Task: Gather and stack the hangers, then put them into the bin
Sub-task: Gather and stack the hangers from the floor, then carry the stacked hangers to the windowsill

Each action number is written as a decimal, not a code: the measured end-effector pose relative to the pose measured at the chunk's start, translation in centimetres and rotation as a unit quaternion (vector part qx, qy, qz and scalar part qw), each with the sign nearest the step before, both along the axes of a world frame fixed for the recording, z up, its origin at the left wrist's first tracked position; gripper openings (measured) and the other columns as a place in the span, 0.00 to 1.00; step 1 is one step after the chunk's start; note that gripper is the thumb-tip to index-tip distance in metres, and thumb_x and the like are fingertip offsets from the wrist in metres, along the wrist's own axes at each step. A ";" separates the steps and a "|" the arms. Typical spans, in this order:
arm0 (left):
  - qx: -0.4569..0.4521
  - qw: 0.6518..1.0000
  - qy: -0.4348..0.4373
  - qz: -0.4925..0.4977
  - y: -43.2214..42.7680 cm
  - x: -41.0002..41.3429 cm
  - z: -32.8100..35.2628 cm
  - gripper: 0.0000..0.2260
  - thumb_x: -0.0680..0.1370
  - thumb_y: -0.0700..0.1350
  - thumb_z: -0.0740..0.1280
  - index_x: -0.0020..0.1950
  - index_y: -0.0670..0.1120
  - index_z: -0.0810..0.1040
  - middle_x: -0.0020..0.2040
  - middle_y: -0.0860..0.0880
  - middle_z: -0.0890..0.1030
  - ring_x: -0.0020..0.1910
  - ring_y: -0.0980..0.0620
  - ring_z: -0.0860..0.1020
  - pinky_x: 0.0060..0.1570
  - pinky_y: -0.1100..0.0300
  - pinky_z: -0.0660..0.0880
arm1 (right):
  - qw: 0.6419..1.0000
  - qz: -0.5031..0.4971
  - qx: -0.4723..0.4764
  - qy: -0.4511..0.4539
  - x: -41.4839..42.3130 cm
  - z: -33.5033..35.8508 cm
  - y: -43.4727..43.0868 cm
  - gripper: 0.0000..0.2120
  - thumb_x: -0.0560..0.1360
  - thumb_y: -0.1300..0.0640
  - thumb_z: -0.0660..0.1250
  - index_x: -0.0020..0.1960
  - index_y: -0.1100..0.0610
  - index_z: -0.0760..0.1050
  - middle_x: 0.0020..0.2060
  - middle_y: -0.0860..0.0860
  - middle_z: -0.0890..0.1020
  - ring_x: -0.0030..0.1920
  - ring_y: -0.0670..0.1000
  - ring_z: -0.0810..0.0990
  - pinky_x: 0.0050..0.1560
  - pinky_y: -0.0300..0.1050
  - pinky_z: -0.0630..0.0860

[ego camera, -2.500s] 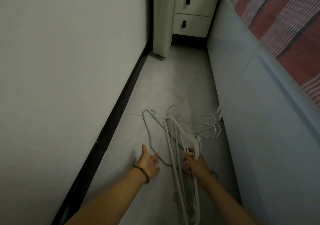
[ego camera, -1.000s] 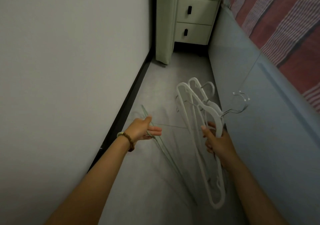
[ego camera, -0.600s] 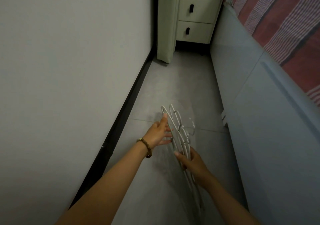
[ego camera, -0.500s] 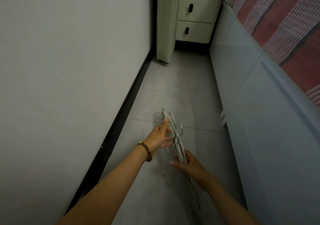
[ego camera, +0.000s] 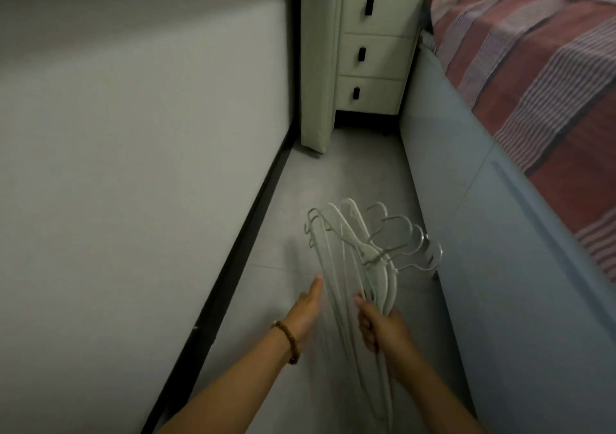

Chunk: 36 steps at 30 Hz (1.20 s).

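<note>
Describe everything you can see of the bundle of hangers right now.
The bundle of hangers is pale, white and greyish-green, and looks like thin plastic or coated wire with metal hooks. The hooks fan out unevenly toward the bed base, so the stack is gathered but not squared. It points away from the person. The right hand grips its lower part, and the left hand lies with straight fingers against its left edge. The count is unclear.

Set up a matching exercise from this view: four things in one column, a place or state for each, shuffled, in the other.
1. left hand
2. right hand
3. hangers
4. drawer unit

A. at the far end of the floor
B. grips the hangers
C. hooks fanned out
D. fingers straight, bead bracelet on its wrist

Pairs: 1-D, 2-B, 3-C, 4-A
</note>
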State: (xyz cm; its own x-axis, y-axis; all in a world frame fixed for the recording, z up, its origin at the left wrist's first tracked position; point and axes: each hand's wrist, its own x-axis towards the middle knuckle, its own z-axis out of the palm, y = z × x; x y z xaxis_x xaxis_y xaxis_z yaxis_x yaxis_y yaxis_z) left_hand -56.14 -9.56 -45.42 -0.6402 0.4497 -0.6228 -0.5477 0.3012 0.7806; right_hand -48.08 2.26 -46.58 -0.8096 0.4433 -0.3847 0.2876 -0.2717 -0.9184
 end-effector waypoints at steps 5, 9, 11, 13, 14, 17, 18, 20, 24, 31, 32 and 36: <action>0.117 0.993 0.031 -0.001 2.4 -2.0 8.4 0.24 0.78 0.64 0.52 0.66 0.52 0.73 0.62 0.47 0.78 0.58 0.50 0.78 0.60 0.54 0.74 | 0.994 0.027 -0.007 0.109 -2.8 12.3 1.1 0.11 0.77 0.59 0.63 0.37 0.59 0.70 0.23 0.51 0.65 0.19 0.45 0.62 0.20 0.36 0.59; 0.173 0.981 0.070 0.061 3.3 -3.5 19.1 0.21 0.79 0.58 0.59 0.65 0.47 0.73 0.61 0.43 0.79 0.57 0.45 0.80 0.61 0.45 0.74 | 0.983 0.048 -0.048 0.168 -3.6 24.9 1.5 0.06 0.73 0.59 0.68 0.47 0.60 0.75 0.24 0.52 0.68 0.18 0.46 0.63 0.18 0.35 0.61; 0.189 0.972 0.121 0.069 3.4 -4.0 25.4 0.16 0.80 0.55 0.57 0.63 0.48 0.72 0.57 0.43 0.81 0.54 0.44 0.81 0.59 0.44 0.75 | 0.981 0.065 -0.038 0.181 -4.0 31.7 1.6 0.07 0.72 0.59 0.69 0.49 0.59 0.76 0.24 0.52 0.69 0.18 0.47 0.64 0.19 0.36 0.62; 0.203 0.959 0.175 0.090 3.3 -4.1 32.3 0.13 0.80 0.54 0.56 0.61 0.52 0.72 0.49 0.44 0.82 0.44 0.46 0.82 0.50 0.50 0.79 | 0.978 0.085 -0.022 0.186 -4.4 38.3 1.5 0.08 0.75 0.62 0.65 0.54 0.58 0.75 0.25 0.54 0.68 0.19 0.48 0.63 0.20 0.36 0.63; 0.210 0.953 0.190 0.109 3.1 -4.0 35.8 0.12 0.80 0.54 0.55 0.58 0.53 0.72 0.42 0.46 0.80 0.36 0.50 0.79 0.41 0.56 0.79 | 0.978 0.098 -0.016 0.186 -4.6 41.5 1.3 0.10 0.75 0.63 0.64 0.55 0.57 0.75 0.25 0.54 0.68 0.18 0.48 0.64 0.20 0.37 0.64; 0.213 0.943 0.195 0.164 1.8 -3.7 45.9 0.11 0.81 0.54 0.53 0.47 0.51 0.71 0.29 0.52 0.65 0.23 0.58 0.63 0.23 0.67 0.63 | 0.971 0.148 -0.014 0.188 -5.4 50.7 0.7 0.13 0.75 0.63 0.65 0.58 0.56 0.75 0.27 0.55 0.70 0.19 0.50 0.65 0.21 0.39 0.67; 0.211 0.941 0.198 0.176 1.2 -3.8 49.1 0.12 0.81 0.55 0.53 0.43 0.51 0.70 0.27 0.53 0.63 0.22 0.58 0.61 0.22 0.67 0.60 | 0.967 0.170 -0.020 0.187 -5.7 53.8 0.3 0.14 0.73 0.62 0.66 0.59 0.56 0.75 0.27 0.55 0.71 0.19 0.51 0.66 0.22 0.40 0.68; 0.197 0.932 0.223 0.206 -0.4 -3.9 55.4 0.13 0.81 0.54 0.54 0.40 0.50 0.68 0.25 0.54 0.62 0.21 0.59 0.59 0.20 0.68 0.57 | 0.963 0.203 -0.045 0.173 -6.3 59.6 -0.8 0.15 0.71 0.60 0.68 0.58 0.57 0.75 0.28 0.54 0.72 0.21 0.51 0.68 0.23 0.40 0.69; 0.131 0.904 0.285 0.291 -4.4 -3.5 65.6 0.14 0.81 0.53 0.54 0.45 0.48 0.75 0.26 0.53 0.62 0.23 0.57 0.60 0.23 0.65 0.60 | 0.971 0.194 -0.027 0.136 -7.2 68.3 -4.4 0.08 0.74 0.59 0.68 0.47 0.63 0.74 0.30 0.54 0.75 0.25 0.50 0.72 0.26 0.41 0.70; 0.035 0.866 0.229 0.444 -14.9 -1.1 71.8 0.14 0.81 0.51 0.55 0.38 0.46 0.67 0.29 0.50 0.66 0.25 0.54 0.63 0.24 0.64 0.63 | 0.954 0.287 0.059 0.064 -8.6 73.9 -14.7 0.14 0.75 0.59 0.68 0.57 0.64 0.69 0.36 0.56 0.79 0.26 0.48 0.75 0.31 0.41 0.75; 0.026 0.857 0.210 0.469 -17.0 -0.7 71.6 0.14 0.81 0.50 0.55 0.39 0.46 0.68 0.30 0.50 0.67 0.26 0.53 0.64 0.25 0.63 0.63 | 0.945 0.317 0.061 0.057 -8.7 74.0 -16.6 0.14 0.75 0.60 0.68 0.58 0.63 0.68 0.36 0.56 0.79 0.26 0.48 0.76 0.31 0.42 0.76; -0.016 0.807 0.161 0.567 -25.8 1.6 69.7 0.11 0.81 0.47 0.55 0.52 0.41 0.73 0.34 0.48 0.70 0.30 0.51 0.67 0.29 0.61 0.64 | 0.903 0.424 0.056 0.029 -8.2 73.0 -24.9 0.15 0.74 0.62 0.69 0.56 0.62 0.68 0.38 0.57 0.79 0.27 0.49 0.77 0.34 0.43 0.78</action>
State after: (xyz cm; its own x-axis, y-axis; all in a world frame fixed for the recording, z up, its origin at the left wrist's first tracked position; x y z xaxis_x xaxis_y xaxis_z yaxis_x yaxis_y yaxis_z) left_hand -54.59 -35.39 24.28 -0.7602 -0.5530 -0.3410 -0.2551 -0.2287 0.9395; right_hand -56.31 -22.60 26.40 -0.8938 -0.3123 -0.3217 0.2991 0.1193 -0.9467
